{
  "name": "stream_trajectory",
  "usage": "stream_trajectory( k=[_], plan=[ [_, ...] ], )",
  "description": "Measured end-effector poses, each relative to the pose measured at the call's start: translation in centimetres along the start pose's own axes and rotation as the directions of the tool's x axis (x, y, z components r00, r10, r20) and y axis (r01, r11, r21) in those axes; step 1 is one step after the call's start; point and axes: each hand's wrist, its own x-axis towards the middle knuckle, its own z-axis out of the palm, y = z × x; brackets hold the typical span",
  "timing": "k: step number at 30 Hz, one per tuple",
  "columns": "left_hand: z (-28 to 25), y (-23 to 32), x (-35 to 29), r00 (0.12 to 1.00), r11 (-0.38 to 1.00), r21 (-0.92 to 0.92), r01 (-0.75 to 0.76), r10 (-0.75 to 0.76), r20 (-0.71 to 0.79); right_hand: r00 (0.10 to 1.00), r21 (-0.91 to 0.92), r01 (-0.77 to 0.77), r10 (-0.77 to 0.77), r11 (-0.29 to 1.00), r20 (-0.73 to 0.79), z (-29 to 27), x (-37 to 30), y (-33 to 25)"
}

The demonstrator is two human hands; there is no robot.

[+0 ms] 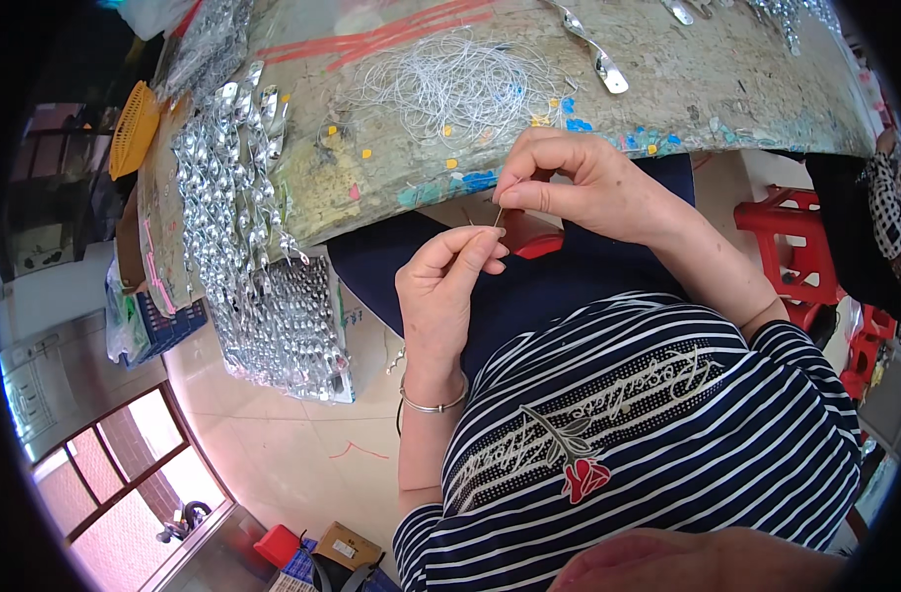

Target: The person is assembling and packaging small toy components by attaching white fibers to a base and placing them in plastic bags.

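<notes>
In front of my body, just off the table's near edge, a thin strand (499, 216) runs between my two hands. My left hand (438, 288), with a bangle on its wrist, pinches one end between thumb and forefinger. Slightly higher and to the right, my right hand (580, 185) pinches the strand's upper end with its fingertips. It is too fine to tell whether it is thread or wire. Beyond my hands, a loose tangle of pale, shiny cord (460, 84) lies on the worn table (667, 94).
Strings of twisted silver metal pieces (231, 178) hang over the table's left edge. One twisted silver strip (608, 71) lies at the far side. A yellow basket (133, 130) sits at the left, red stools (791, 242) at the right. Boxes (347, 545) stand on the floor, lower left.
</notes>
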Motion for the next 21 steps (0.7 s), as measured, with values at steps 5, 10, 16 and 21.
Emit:
stream_trajectory(
  k=[5, 10, 16, 21],
  plan=[
    [0.1, 0.09, -0.16, 0.999, 1.0, -0.005, 0.027, -0.027, 0.017, 0.992, 0.183, -0.128, 0.129, 0.975, 0.004, 0.34, 0.13, 0.11],
    [0.07, -0.06, -0.16, 0.999, 0.999, 0.005, 0.035, -0.035, 0.019, 0.988, 0.262, -0.15, 0.154, 0.953, 0.004, 0.25, 0.08, 0.31],
    [0.14, -0.03, -0.26, 0.999, 0.999, -0.002, 0.041, -0.041, 0.015, 0.982, 0.304, -0.188, 0.189, 0.934, 0.028, 0.53, 0.11, 0.02],
    [0.37, -0.11, -0.24, 1.0, 0.999, 0.025, 0.02, -0.02, -0.001, 0.976, 0.316, -0.215, 0.215, 0.924, 0.036, 1.01, 0.28, 0.26]
  ],
)
